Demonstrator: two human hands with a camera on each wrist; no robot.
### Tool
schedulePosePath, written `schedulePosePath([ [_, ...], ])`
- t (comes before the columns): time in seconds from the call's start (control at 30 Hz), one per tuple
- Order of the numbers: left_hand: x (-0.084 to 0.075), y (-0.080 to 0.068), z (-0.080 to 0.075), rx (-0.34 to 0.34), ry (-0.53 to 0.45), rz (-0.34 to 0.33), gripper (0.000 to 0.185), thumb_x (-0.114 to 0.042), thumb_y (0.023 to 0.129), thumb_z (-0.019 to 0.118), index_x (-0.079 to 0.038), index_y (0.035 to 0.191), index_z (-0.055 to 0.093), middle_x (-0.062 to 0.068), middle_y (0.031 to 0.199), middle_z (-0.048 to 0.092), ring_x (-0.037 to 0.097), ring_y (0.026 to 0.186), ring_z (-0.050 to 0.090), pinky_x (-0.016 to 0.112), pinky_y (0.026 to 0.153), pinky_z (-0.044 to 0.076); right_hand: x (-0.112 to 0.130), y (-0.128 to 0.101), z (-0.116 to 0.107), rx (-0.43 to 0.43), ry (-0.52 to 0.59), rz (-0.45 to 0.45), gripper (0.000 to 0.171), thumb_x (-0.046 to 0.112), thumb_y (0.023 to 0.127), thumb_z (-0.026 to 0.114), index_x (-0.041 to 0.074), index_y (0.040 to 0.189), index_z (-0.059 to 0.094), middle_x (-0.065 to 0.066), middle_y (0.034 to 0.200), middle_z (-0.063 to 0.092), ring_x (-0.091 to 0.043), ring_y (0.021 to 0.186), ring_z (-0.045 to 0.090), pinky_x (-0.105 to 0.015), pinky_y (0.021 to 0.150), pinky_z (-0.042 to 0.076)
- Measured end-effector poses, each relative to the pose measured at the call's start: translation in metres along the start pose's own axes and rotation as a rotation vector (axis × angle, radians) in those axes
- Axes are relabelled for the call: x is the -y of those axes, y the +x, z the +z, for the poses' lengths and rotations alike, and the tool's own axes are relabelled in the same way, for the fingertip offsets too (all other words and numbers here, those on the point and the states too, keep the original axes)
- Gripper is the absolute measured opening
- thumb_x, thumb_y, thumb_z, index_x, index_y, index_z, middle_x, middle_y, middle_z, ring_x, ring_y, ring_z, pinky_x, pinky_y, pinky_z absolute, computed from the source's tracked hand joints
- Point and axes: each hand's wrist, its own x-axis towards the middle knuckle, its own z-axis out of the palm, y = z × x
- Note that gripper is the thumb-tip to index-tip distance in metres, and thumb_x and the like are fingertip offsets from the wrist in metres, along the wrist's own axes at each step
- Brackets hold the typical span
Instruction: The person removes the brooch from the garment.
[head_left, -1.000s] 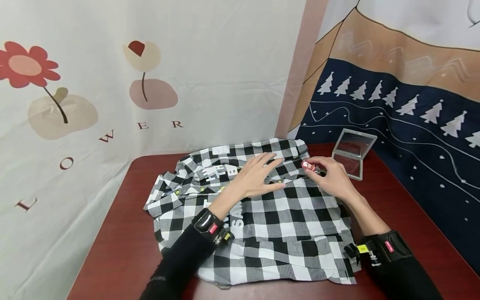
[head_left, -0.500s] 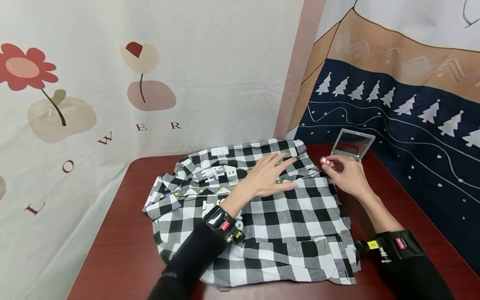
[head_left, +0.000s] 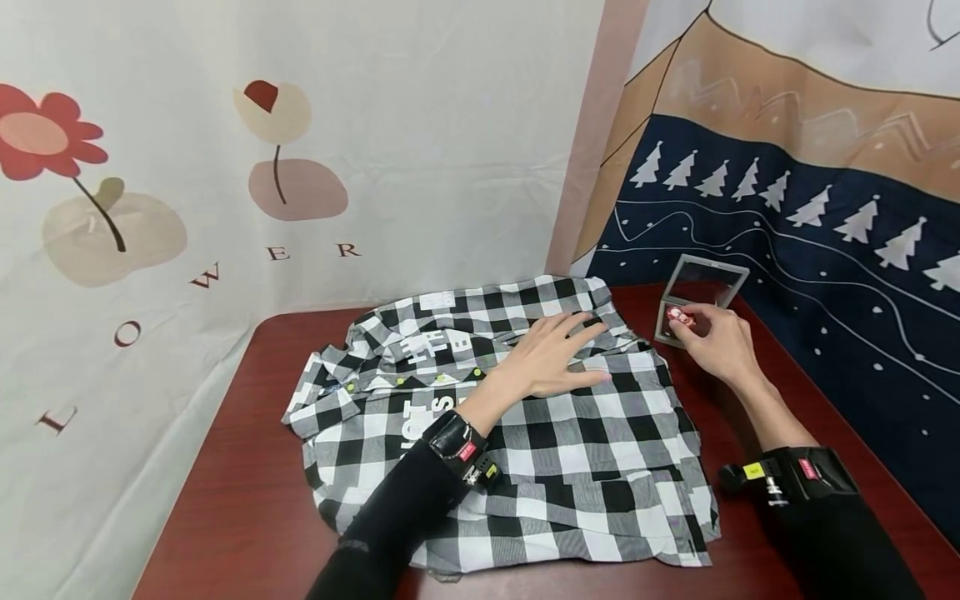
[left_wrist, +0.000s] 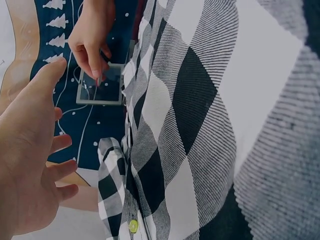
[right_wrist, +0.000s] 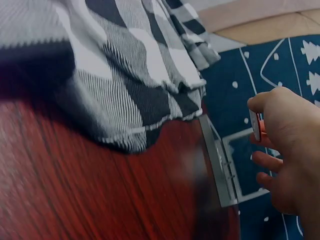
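My right hand (head_left: 722, 342) pinches a small flat red-and-white piece with a cartoon figure (head_left: 681, 316) between thumb and forefinger. It is over the base of a hinged clear case (head_left: 703, 287) with a pale frame, whose lid stands up. In the right wrist view the piece (right_wrist: 256, 125) shows edge-on, thin with a red rim, and the case (right_wrist: 220, 165) lies beyond the table edge of the shirt. Fingers spread, my left hand (head_left: 551, 354) is over the upper part of a black-and-white checked shirt (head_left: 570, 442), which lies spread on the table.
The dark red table (head_left: 232, 467) runs along both sides of the shirt. Behind it hangs a pale curtain (head_left: 450, 150) with flowers and letters. A navy cloth (head_left: 810, 308) with white trees borders the table's right side, close by the case.
My right hand has carried the small red piece rightward off the shirt to the case. The left hand has slid slightly right over the shirt, its fingers still spread.
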Motion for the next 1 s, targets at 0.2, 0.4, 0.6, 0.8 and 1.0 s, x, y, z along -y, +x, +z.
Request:
schedulePosePath([
  [0.2,0.0,0.0,0.004,0.004,0.018,0.006,0.084,-0.073,0.11,0.056,-0.032,0.179,0.034,0.005,0.187,0.032,0.036,0.174,0.032,0.056,0.142,0.031,-0.013,0.005,0.002,-0.015,-0.049,0.006,0.042,0.03,0.109,0.074,-0.002,0.136,0.075,-0.027,0.104,0.077,-0.037,0.089,0.064,-0.037,0.071,0.042],
  [0.4,0.002,-0.001,0.005,0.0,0.02,0.01,0.083,-0.074,0.11,0.056,-0.032,0.179,0.034,0.007,0.186,0.034,0.037,0.173,0.033,0.057,0.142,0.032,-0.02,0.01,0.005,0.015,-0.082,0.044,0.046,0.03,0.11,0.07,-0.005,0.14,0.07,-0.033,0.11,0.071,-0.047,0.105,0.058,-0.055,0.085,0.043],
  [0.6,0.003,-0.002,0.006,-0.001,0.032,0.007,0.083,-0.074,0.11,0.055,-0.033,0.179,0.034,0.007,0.186,0.034,0.036,0.174,0.032,0.057,0.142,0.031,-0.023,0.013,0.006,0.029,-0.099,0.055,0.045,0.028,0.11,0.068,-0.007,0.139,0.069,-0.041,0.125,0.07,-0.058,0.119,0.056,-0.072,0.101,0.042],
  [0.8,0.003,-0.003,0.006,0.002,0.039,0.011,0.082,-0.074,0.11,0.054,-0.034,0.179,0.033,0.006,0.186,0.035,0.035,0.173,0.033,0.055,0.142,0.032,-0.027,0.014,0.009,0.033,-0.13,0.049,0.044,0.029,0.11,0.069,-0.006,0.137,0.07,-0.042,0.127,0.071,-0.062,0.119,0.059,-0.073,0.101,0.043],
  [1.0,0.003,-0.003,0.008,0.002,0.027,0.018,0.081,-0.074,0.112,0.052,-0.032,0.179,0.035,0.006,0.186,0.034,0.036,0.173,0.034,0.056,0.141,0.032,-0.029,0.014,0.012,0.037,-0.137,0.042,0.045,0.029,0.11,0.069,-0.006,0.137,0.069,-0.042,0.128,0.07,-0.063,0.12,0.059,-0.075,0.1,0.042],
])
